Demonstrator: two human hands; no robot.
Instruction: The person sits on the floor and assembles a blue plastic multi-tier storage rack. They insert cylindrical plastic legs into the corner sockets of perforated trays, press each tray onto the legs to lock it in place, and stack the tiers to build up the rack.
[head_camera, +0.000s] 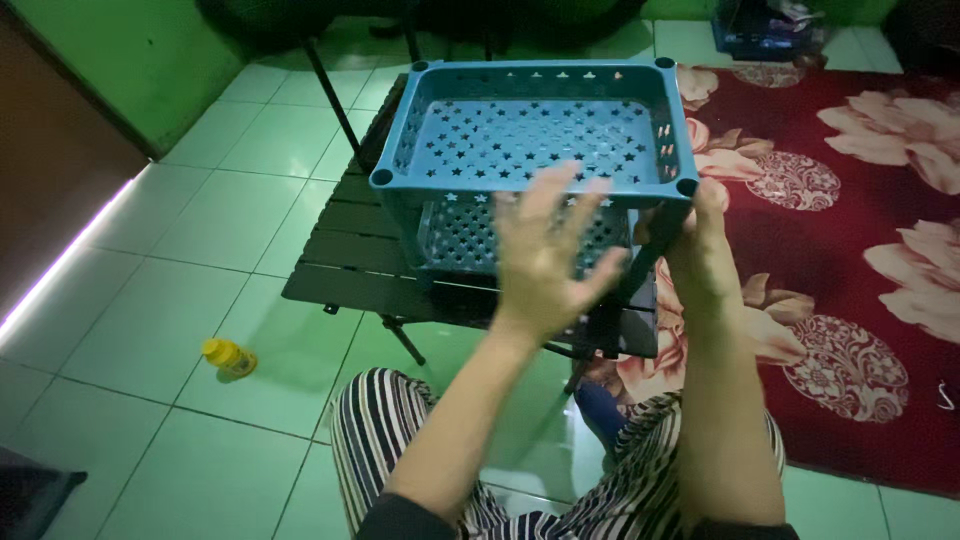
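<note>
Over a small dark slatted surface (345, 262), two blue plastic baskets are stacked up as a rack. Top basket (530, 135) is a rectangular tray with star-shaped holes punched through the floor and little cutouts in the walls, plus a round socket at each corner. Lower basket (470, 235) sits right under it, same star pattern, mostly hidden behind the hands.

Right hand (700, 250) is up at the near right corner of the top basket, grip closed around a dark post (640, 262) that runs down from that corner socket. Can't see the fingertips properly since the back of the hand faces the camera, but it's clearly wrapped on the post.

Left hand (545, 255) is in front of the near wall of the rack, fingers spread wide apart, palm toward the baskets, holding nothing. It's a bit blurred, and I can't tell if it actually touches the rim or just hovers close.

Other stuff around: green tiled floor (200, 230), a red rug (850, 250) with big pale flowers off to the right, and a small yellow bottle (228, 357) lying on the tiles to the left, well apart from the surface. Striped trousers (380, 430) show at the bottom, knees near the surface's edge. Green wall (130, 50) at the top left, with a bright strip of light (60, 262) running along the floor on the left side.
</note>
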